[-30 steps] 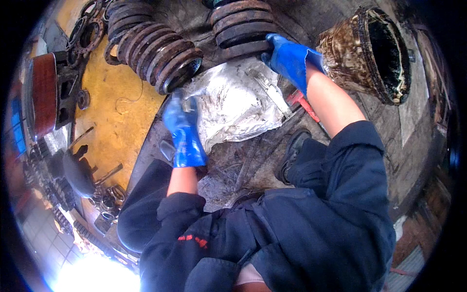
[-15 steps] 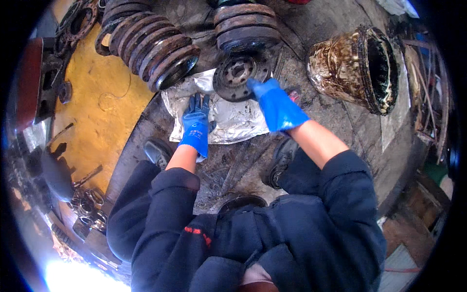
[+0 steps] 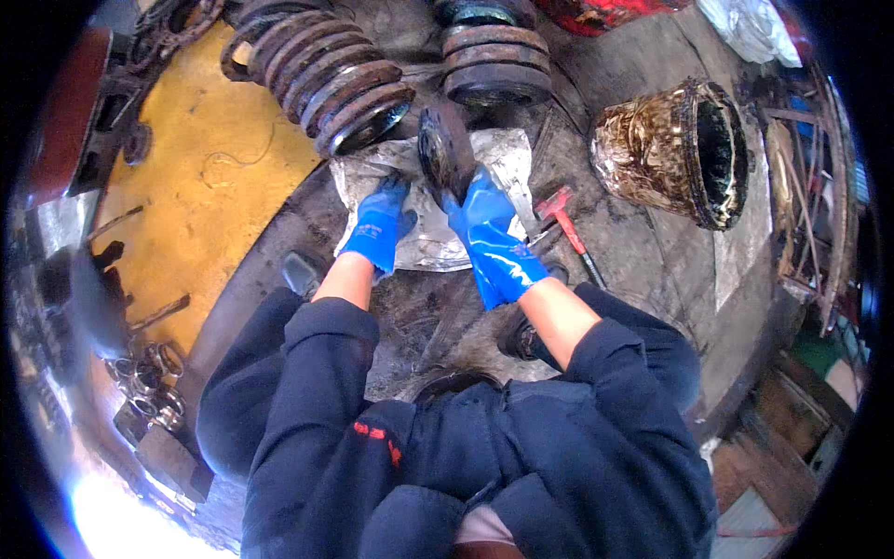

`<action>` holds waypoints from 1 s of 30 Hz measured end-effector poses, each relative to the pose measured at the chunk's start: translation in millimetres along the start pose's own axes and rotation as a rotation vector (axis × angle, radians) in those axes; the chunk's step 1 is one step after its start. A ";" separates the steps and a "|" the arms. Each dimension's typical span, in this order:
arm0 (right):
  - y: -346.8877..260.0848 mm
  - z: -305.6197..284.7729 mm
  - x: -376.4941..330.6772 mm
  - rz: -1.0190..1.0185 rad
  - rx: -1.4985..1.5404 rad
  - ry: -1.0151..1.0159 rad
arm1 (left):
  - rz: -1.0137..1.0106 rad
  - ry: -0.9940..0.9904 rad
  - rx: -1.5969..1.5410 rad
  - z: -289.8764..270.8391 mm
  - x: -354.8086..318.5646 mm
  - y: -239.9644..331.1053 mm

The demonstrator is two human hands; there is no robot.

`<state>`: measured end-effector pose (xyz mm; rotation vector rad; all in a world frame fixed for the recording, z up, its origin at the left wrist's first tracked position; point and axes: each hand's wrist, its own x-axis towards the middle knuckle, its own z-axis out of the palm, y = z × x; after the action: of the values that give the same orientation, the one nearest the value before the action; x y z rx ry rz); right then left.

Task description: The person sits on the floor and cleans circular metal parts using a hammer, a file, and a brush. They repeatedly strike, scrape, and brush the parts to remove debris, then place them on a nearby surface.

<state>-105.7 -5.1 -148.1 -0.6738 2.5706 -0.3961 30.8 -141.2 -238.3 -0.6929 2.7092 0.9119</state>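
My right hand [image 3: 478, 203], in a blue rubber glove, grips the lower edge of a dark round metal disc [image 3: 445, 151]. The disc stands tipped up, nearly edge-on to me. Beneath it lies a crumpled white plastic sack [image 3: 504, 155], smeared with dirt. On the left part of this sack rests my left hand [image 3: 383, 207], gloved the same way, fingers stretched out and holding nothing. A hammer with a red head and a red and black handle [image 3: 566, 226] lies on the ground to the right of my right hand.
Rusty ring-shaped metal parts [image 3: 326, 79] lean in a row at far left, beside a second stack [image 3: 496, 65]. A grimy bucket [image 3: 652, 149] lies on its side to the right. A yellow sheet [image 3: 200, 168] covers the left floor. Metal rods [image 3: 819, 214] crowd the right edge.
My right hand has moved down and left along the disc, which has gone from lying face-up to tipped on edge. The hammer has come into clear view. My left hand stays on the sack.
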 end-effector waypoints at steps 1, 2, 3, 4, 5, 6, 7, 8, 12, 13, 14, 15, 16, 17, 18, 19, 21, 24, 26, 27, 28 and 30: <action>-2.8 6.4 -6.4 -0.007 -0.038 -0.025 | -0.095 0.028 -0.138 -10.7 -3.0 -4.0; -6.7 8.8 -11.7 -0.007 -0.077 -0.045 | -0.182 0.056 -0.278 -36.5 -5.2 5.9; -9.5 9.2 -18.4 0.016 0.011 -0.105 | -0.301 0.194 -0.615 -46.2 -6.6 11.5; -11.5 16.1 -22.7 -0.005 0.036 -0.084 | -0.415 0.336 -0.953 -56.3 -7.8 15.1; -8.0 24.7 -27.3 -0.003 0.066 -0.049 | -0.266 0.343 -1.109 -61.1 2.6 7.8; -0.6 31.0 -33.1 0.005 0.079 -0.022 | -0.185 0.278 -1.078 -82.5 0.7 31.1; 4.1 38.2 -35.1 0.042 0.110 -0.072 | -0.119 0.293 -1.026 -93.8 3.1 49.0; 12.6 48.7 -38.7 0.002 0.085 -0.048 | -0.134 0.269 -1.070 -100.9 5.4 62.6; 35.5 59.4 -54.7 -0.135 -0.132 -0.158 | -0.105 0.271 -1.194 -85.9 22.2 82.4; 41.5 45.7 -60.8 -0.152 -0.144 -0.265 | -0.092 0.293 -1.195 -83.0 20.3 87.0; 39.5 23.3 -73.0 -0.198 -0.155 -0.388 | -0.205 0.353 -1.076 -63.4 16.4 59.6; 61.3 20.7 -73.6 -0.183 -0.061 -0.312 | -0.195 0.304 -1.154 -59.8 8.7 61.0; 86.3 17.7 -70.6 -0.164 0.028 -0.228 | -0.183 0.251 -1.235 -55.8 -1.7 62.9; 103.5 7.3 -59.8 -0.041 0.117 -0.205 | -0.200 0.299 -1.229 -47.6 -7.7 53.0; 125.1 1.1 -43.7 -0.069 0.047 0.007 | -0.219 0.346 -1.220 -40.4 -12.7 42.2; 154.5 -6.2 -19.3 0.021 0.002 0.011 | -0.269 0.248 -1.149 -40.0 -19.1 41.1; 209.4 -15.8 18.3 0.325 -0.355 0.025 | -0.265 0.233 -1.068 -16.1 -14.2 22.4; 251.3 -53.1 28.0 0.220 -0.474 -0.219 | -0.326 0.334 -1.094 -11.4 -36.5 22.5; 286.7 -44.1 25.6 0.187 -0.634 -0.370 | -0.326 0.338 -1.138 -14.5 -45.5 39.1; 315.6 -21.5 29.6 0.144 -0.704 -0.360 | -0.291 0.319 -1.019 -5.5 -42.3 25.5; 307.1 -13.9 38.7 0.216 -0.659 -0.350 | -0.262 0.327 -0.896 2.0 -39.7 7.0; 292.6 -12.5 40.9 0.382 -0.581 -0.337 | -0.389 0.378 -0.895 -10.0 -48.8 38.4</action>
<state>-257.9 221.2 -262.3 -0.3690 2.3991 0.5603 54.1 -102.5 -194.5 -1.6079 2.1709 2.0404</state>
